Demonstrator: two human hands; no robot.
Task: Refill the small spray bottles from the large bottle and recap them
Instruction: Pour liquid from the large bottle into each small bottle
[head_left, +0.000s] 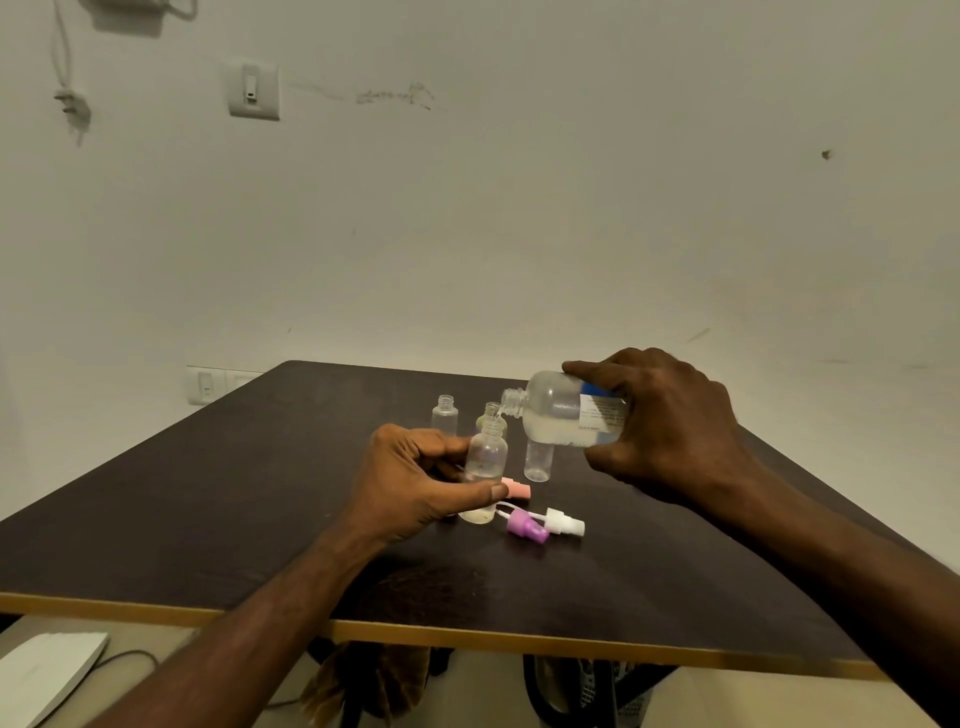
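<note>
While right hand (670, 431) tips large bottle (566, 410), left hand (415, 478) grips small bottle (485, 467), mid-table (208, 493).

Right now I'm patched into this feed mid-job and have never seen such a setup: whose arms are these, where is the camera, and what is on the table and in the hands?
There is no machine here: these are a person's two bare arms, filmed by one wide-angle camera worn on the head, looking forward and down. The right hand grips the large bottle, tipped nearly sideways with its open neck above the small spray bottle that the left hand holds upright. On the dark table stand three more uncapped small bottles: one at the back, one partly hidden behind the held one, and one below the large bottle. Loose spray caps lie nearby: pink, purple and white.
</note>
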